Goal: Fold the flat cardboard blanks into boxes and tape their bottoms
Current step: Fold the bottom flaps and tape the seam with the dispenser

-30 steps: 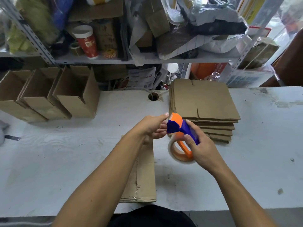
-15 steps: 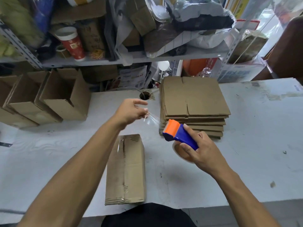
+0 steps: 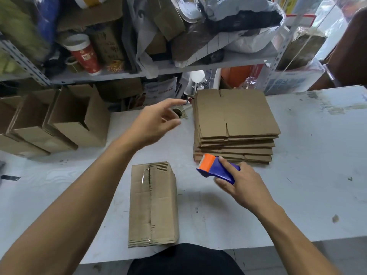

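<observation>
A folded box [image 3: 153, 203] is seen lying on its side on the white tabletop [image 3: 297, 195] at the near edge, centre, with clear tape visible along its upper seam. A stack of flat cardboard blanks [image 3: 235, 120] is placed right of centre, further back. The tape dispenser [image 3: 217, 169], blue with an orange front, is gripped by the right hand [image 3: 240, 185], fingers curled round its body; it is held just in front of the stack's near edge and to the right of the folded box. The left hand [image 3: 154, 124] is raised over the tabletop, left of the stack, fingers spread loosely and nothing held. 3 assembled boxes [image 3: 59, 124] are set in a row at the far left, openings facing up and to the right. A cluttered shelf [image 3: 198, 66] is noted behind the tabletop.
</observation>
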